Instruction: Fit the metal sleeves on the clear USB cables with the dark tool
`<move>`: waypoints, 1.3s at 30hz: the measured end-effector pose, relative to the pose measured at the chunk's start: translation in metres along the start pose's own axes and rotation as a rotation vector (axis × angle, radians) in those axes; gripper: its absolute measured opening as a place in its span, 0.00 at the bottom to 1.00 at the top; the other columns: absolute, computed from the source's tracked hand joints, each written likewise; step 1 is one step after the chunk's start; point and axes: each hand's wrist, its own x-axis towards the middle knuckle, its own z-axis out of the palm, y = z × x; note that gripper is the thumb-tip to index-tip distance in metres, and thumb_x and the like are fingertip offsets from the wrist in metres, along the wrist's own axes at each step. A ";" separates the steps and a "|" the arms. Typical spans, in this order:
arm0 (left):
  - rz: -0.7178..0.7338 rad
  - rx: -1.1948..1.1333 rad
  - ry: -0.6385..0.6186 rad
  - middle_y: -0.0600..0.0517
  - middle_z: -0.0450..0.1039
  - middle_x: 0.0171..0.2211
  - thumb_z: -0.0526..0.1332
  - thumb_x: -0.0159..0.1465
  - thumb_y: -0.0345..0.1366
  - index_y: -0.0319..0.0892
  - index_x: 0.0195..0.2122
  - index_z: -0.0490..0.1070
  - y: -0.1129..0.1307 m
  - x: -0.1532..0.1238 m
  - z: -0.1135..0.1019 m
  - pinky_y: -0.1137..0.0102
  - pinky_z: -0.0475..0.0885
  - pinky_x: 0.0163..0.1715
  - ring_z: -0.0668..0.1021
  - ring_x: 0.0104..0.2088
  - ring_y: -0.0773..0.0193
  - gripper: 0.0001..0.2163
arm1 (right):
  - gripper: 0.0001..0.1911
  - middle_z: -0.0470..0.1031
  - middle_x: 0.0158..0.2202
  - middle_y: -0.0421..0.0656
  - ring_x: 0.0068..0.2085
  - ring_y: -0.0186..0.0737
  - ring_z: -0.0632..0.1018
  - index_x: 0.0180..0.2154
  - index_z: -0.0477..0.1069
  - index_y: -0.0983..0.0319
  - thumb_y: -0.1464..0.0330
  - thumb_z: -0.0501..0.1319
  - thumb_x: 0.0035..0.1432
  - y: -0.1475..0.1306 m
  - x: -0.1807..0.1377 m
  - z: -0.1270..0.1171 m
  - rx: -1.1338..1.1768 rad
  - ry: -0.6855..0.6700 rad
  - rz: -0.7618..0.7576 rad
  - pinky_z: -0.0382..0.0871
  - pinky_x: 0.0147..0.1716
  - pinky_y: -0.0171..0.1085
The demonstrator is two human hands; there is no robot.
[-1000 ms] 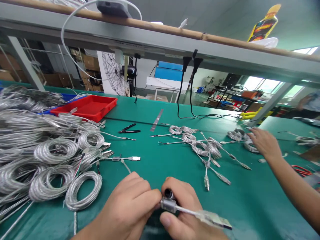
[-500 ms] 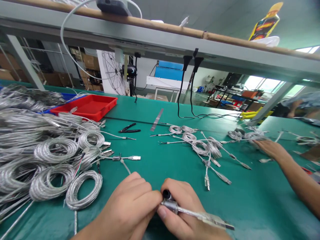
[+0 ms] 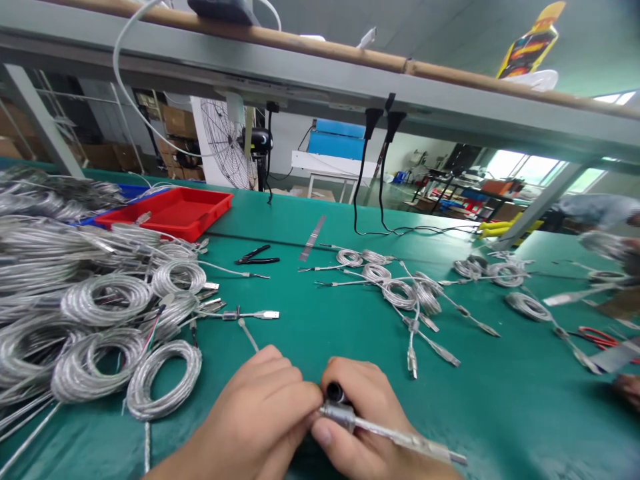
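Both my hands meet at the bottom middle over the green table [image 3: 320, 320]. My left hand [image 3: 255, 420] is closed, its fingertips pinched on the near end of a clear USB cable [image 3: 395, 437]. My right hand [image 3: 360, 420] is wrapped round a small black cylindrical tool [image 3: 334, 392] and presses the cable's clear ferrite housing [image 3: 339, 415] with the thumb. The cable's metal plug [image 3: 453, 457] points to the right. A large heap of coiled silver cables [image 3: 100, 300] lies to my left.
A red tray [image 3: 170, 212] stands at the back left, black cutters [image 3: 257, 257] and a metal ruler [image 3: 313, 238] lie mid-table. Several loose coiled cables [image 3: 400, 290] lie to the right. Another person's blurred arm [image 3: 610, 247] and red-handled cutters [image 3: 597, 337] are at the far right.
The other person's hand has pulled away from the coils at the right and now shows only blurred at the edge. My hands stay together; the cable plug has tilted slightly lower.
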 end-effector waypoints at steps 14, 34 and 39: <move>-0.090 -0.159 -0.091 0.53 0.76 0.30 0.44 0.77 0.36 0.44 0.33 0.70 0.001 0.003 -0.003 0.66 0.70 0.37 0.76 0.31 0.63 0.19 | 0.20 0.74 0.25 0.38 0.26 0.39 0.77 0.34 0.75 0.48 0.48 0.51 0.69 -0.001 0.004 -0.006 -0.024 -0.136 -0.010 0.73 0.28 0.39; 0.012 0.061 0.190 0.51 0.77 0.39 0.53 0.68 0.23 0.41 0.48 0.68 0.007 0.005 -0.001 0.65 0.71 0.41 0.77 0.37 0.61 0.12 | 0.23 0.65 0.23 0.36 0.25 0.35 0.69 0.28 0.61 0.58 0.53 0.49 0.74 0.005 -0.001 0.011 -0.025 0.112 -0.027 0.61 0.27 0.35; 0.003 0.041 0.229 0.54 0.75 0.34 0.51 0.67 0.21 0.44 0.44 0.65 0.010 0.000 0.011 0.69 0.72 0.37 0.75 0.33 0.63 0.11 | 0.23 0.63 0.23 0.35 0.24 0.34 0.67 0.28 0.60 0.59 0.54 0.49 0.74 0.001 -0.002 0.016 -0.020 0.142 -0.063 0.58 0.26 0.34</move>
